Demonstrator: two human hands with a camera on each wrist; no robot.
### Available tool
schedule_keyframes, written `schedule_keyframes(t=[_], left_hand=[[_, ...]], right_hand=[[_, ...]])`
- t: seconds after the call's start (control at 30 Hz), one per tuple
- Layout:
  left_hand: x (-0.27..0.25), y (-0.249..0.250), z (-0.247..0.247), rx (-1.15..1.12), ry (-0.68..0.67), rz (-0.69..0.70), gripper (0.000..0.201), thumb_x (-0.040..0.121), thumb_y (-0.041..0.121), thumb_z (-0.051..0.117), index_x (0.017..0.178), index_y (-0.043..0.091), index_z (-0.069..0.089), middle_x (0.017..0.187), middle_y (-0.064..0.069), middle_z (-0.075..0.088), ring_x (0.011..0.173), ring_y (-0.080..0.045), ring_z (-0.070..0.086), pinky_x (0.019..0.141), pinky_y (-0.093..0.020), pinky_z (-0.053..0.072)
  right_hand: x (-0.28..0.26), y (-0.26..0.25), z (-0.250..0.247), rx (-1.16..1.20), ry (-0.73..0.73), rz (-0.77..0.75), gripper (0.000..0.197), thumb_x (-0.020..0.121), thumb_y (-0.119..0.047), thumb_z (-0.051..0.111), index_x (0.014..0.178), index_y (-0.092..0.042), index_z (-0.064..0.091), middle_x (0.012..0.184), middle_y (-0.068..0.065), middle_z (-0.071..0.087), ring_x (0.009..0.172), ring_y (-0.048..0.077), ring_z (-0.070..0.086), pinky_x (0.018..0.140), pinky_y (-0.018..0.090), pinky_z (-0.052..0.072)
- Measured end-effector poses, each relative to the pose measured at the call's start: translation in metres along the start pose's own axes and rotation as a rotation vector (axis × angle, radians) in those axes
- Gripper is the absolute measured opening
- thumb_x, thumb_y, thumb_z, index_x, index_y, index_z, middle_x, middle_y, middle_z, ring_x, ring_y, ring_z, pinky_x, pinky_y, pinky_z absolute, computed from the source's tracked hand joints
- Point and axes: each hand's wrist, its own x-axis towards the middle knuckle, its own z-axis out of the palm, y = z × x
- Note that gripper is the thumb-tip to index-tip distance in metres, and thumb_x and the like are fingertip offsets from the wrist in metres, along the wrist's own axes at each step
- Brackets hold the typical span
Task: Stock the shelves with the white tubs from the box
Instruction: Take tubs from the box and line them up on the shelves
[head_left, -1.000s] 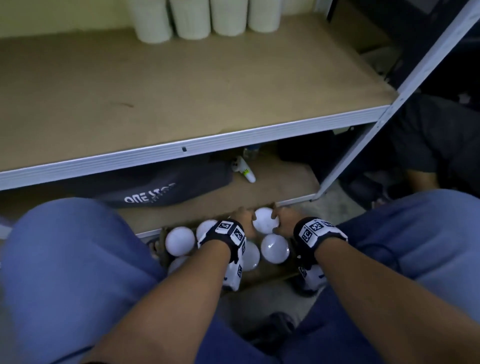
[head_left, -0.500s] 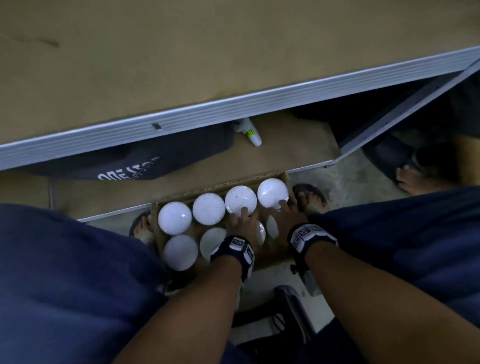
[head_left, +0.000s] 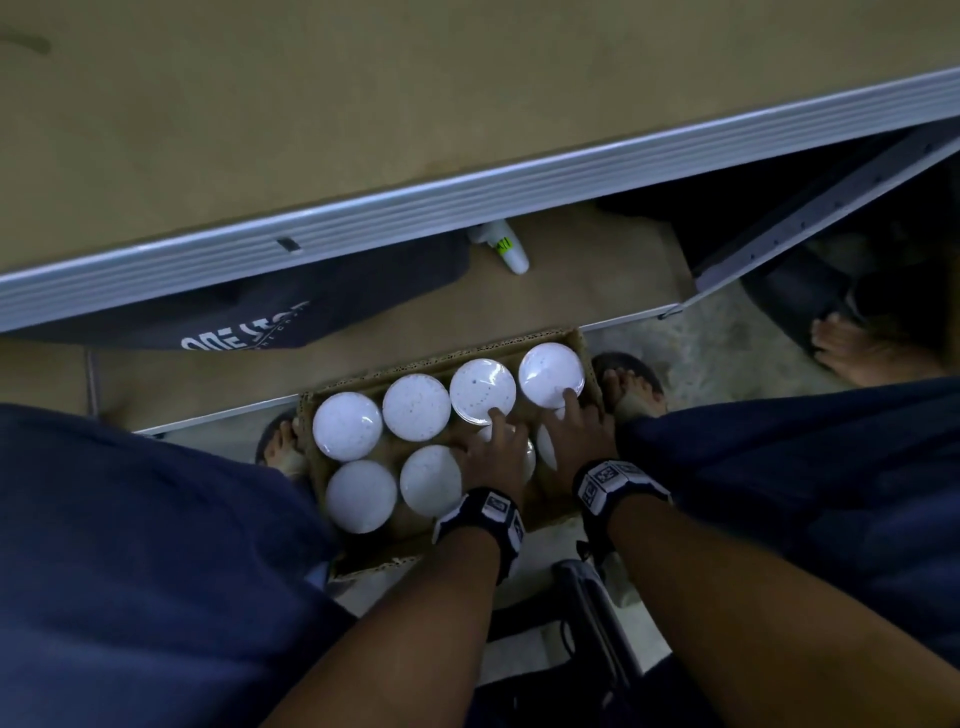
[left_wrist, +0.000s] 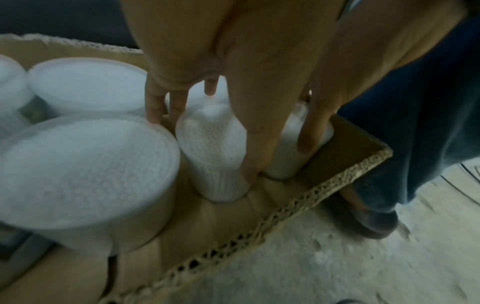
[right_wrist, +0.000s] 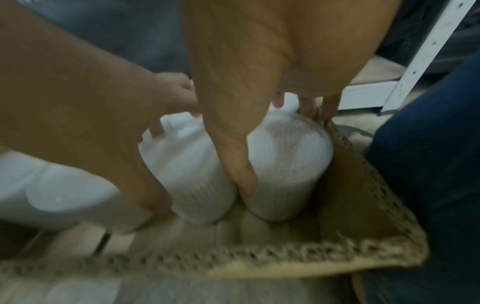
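Both hands down in the cardboard box (head_left: 566, 338) — left hand (head_left: 496, 457) wraps one white tub (left_wrist: 215, 156), right hand (head_left: 576, 436) wraps the tub just beside it (right_wrist: 288, 164). Six more lidded tubs (head_left: 415, 408) ahead and left of the hands.

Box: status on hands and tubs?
Left hand, right hand each grip a tub in the box. Six other tubs unheld. Nothing in the way.
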Motion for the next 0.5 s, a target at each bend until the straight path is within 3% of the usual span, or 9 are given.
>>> schedule_keyframes(t=[0.07, 0.17, 0.27, 0.37, 0.43, 0.5], left_hand=[[0.000, -0.003, -0.003, 0.053, 0.014, 0.022, 0.051, 0.043, 0.031, 0.088, 0.090, 0.030, 0.069, 0.115, -0.007, 0.065, 0.079, -0.036, 0.068, 0.064, -0.044, 0.058], [0.002, -0.005, -0.013, 0.023, -0.014, 0.080, 0.066, 0.071, 0.040, 0.075, 0.128, 0.028, 0.044, 0.142, -0.010, 0.034, 0.123, -0.040, 0.047, 0.096, -0.054, 0.045], [-0.010, -0.010, -0.035, -0.037, -0.042, 0.128, 0.083, 0.074, 0.041, 0.073, 0.142, 0.028, 0.027, 0.140, -0.008, 0.031, 0.129, -0.039, 0.041, 0.102, -0.052, 0.042], [-0.026, -0.018, -0.054, -0.074, -0.069, 0.119, 0.106, 0.066, 0.053, 0.074, 0.148, 0.038, 0.008, 0.154, -0.004, 0.012, 0.143, -0.035, 0.023, 0.114, -0.054, 0.029], [-0.034, -0.021, -0.070, -0.132, -0.106, 0.078, 0.112, 0.060, 0.053, 0.076, 0.146, 0.044, 0.004, 0.156, 0.003, 0.005, 0.145, -0.034, 0.018, 0.115, -0.055, 0.027], [-0.041, -0.021, -0.092, -0.177, -0.146, 0.064, 0.105, 0.066, 0.042, 0.076, 0.147, 0.039, 0.009, 0.155, -0.002, 0.011, 0.141, -0.035, 0.023, 0.112, -0.052, 0.032]], right_hand=[[-0.003, 0.000, -0.006, 0.002, 0.004, 0.005, 0.060, 0.079, -0.039, 0.061, 0.136, -0.030, 0.042, 0.149, 0.011, 0.023, 0.117, 0.037, 0.046, 0.097, 0.045, 0.037], [-0.010, -0.001, -0.015, 0.010, -0.016, 0.013, 0.066, 0.079, -0.041, 0.062, 0.139, -0.031, 0.036, 0.145, 0.011, 0.025, 0.120, 0.038, 0.042, 0.097, 0.046, 0.038], [-0.018, -0.002, -0.034, 0.055, -0.076, 0.027, 0.078, 0.073, -0.045, 0.067, 0.140, -0.032, 0.031, 0.144, 0.011, 0.021, 0.128, 0.040, 0.033, 0.102, 0.050, 0.035], [-0.028, -0.001, -0.061, 0.078, -0.117, 0.019, 0.082, 0.073, -0.046, 0.067, 0.143, -0.031, 0.028, 0.150, 0.011, 0.013, 0.136, 0.043, 0.023, 0.113, 0.054, 0.023], [-0.041, 0.003, -0.079, 0.078, -0.109, -0.001, 0.078, 0.076, -0.040, 0.065, 0.143, -0.029, 0.028, 0.154, 0.012, 0.008, 0.138, 0.045, 0.021, 0.115, 0.056, 0.017], [-0.055, 0.007, -0.093, 0.063, -0.070, 0.007, 0.072, 0.078, -0.036, 0.063, 0.141, -0.030, 0.029, 0.155, 0.011, 0.013, 0.137, 0.042, 0.026, 0.114, 0.054, 0.022]])
